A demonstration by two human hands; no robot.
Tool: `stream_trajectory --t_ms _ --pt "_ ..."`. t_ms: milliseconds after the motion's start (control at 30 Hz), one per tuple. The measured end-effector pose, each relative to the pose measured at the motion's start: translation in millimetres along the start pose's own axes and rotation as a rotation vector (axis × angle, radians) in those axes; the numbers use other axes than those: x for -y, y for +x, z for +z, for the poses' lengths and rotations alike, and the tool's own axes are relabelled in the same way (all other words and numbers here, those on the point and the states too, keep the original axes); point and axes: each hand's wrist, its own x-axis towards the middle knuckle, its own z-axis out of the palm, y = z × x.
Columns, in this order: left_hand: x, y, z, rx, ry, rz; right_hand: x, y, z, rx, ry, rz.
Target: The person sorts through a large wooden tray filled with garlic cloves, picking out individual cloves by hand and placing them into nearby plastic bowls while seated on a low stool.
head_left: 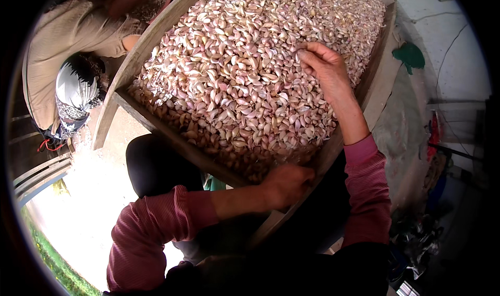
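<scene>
Loose garlic cloves (239, 72), pale with pink and purple skins, fill a large wooden tray (156, 121) in front of me. Over the right part of the heap is my right hand (328, 69), its thumb and forefinger pinched together at the cloves. Whatever lies between those fingertips is too small to make out. My left hand (286, 185) is curled closed by the tray's near corner, low over the shaded cloves. Its fingers hide anything they may hold.
Another person in a tan top (67, 30) sits at the far left, near a reddish basin (159, 4). A white patterned cloth bundle (77, 87) is beside that person. Right of the tray lie a dark green item (410, 55) and a thin cable (442, 61).
</scene>
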Motion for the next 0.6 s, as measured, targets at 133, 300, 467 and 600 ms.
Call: stream_trajectory --t_ms 133,300,467,600 --pt "-5 1 -1 0.013 -0.011 -0.028 4 7 -18 -0.143 0.053 -0.045" --pt "-7 -3 -4 -0.009 -0.048 -0.007 5 8 -17 -0.144 -0.008 -0.067" --pt "-12 3 -7 -0.154 -0.125 -0.018 18 -2 -3 -0.11 -0.115 -0.043" --pt "-2 14 -23 -0.484 -0.337 0.126 27 -21 -4 0.034 -0.218 -0.137"
